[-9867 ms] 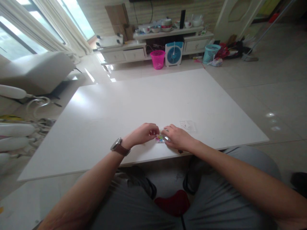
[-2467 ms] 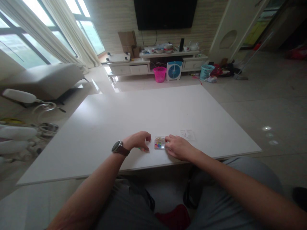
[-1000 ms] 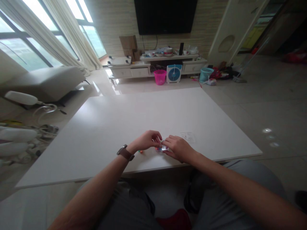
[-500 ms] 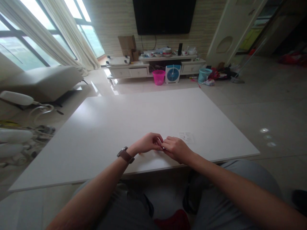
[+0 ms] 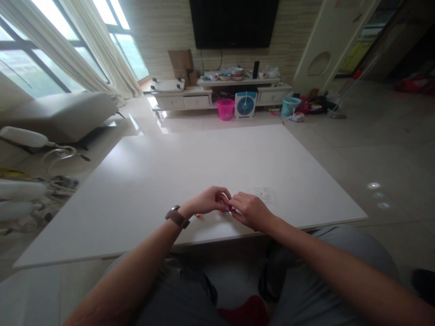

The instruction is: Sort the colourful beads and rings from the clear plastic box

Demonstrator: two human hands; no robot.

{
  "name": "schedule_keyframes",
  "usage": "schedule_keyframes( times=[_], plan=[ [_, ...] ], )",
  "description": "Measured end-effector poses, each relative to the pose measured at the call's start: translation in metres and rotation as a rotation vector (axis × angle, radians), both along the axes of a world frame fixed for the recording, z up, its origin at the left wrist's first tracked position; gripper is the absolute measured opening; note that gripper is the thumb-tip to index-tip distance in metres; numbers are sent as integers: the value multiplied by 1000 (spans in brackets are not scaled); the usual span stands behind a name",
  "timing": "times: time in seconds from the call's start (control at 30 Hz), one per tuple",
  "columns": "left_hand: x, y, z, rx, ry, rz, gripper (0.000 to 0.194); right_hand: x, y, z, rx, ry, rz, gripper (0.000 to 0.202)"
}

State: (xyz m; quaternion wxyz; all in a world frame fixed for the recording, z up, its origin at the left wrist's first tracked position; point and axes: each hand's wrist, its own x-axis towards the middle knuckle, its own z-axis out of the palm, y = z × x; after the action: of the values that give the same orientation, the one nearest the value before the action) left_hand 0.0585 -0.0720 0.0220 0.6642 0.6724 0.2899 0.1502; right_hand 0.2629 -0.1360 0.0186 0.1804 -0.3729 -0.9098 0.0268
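My left hand (image 5: 211, 200), with a brown-strapped watch on its wrist, meets my right hand (image 5: 248, 209) above the near edge of the white table (image 5: 190, 163). Between their pinched fingertips is a small pink piece (image 5: 231, 208), partly hidden by the fingers. Under the fingers lie small coloured bits, too small to make out. A tiny orange-red piece (image 5: 198, 216) rests on the table beside my left wrist. Just beyond my right hand lies a flat, clear sheet or bag with faint markings (image 5: 265, 194).
Past the table's far edge are a pink basket (image 5: 225, 110), a blue fan (image 5: 245, 105) and a light blue basket (image 5: 290, 107) before a low cabinet. White lamp parts (image 5: 23, 192) are at the left. My knees are under the near edge.
The pink piece between my fingertips shows more clearly now, and the orange-red piece by my left wrist is more exposed. My hands have shifted only slightly.
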Motion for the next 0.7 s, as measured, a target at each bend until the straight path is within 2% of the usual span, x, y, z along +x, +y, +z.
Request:
schedule_keyframes(
  times=[0.37, 0.57, 0.7],
  plan=[
    [0, 1, -2, -28, -14, -6, 41, 6, 3, 0, -9, -6, 24, 22],
    [-6, 7, -5, 334, 136, 92, 32, 9, 7, 1, -56, -80, -35, 15],
    [-10, 9, -5, 489, 202, 119, 34, 8, 9, -2, -95, -138, -43, 15]
  ],
)
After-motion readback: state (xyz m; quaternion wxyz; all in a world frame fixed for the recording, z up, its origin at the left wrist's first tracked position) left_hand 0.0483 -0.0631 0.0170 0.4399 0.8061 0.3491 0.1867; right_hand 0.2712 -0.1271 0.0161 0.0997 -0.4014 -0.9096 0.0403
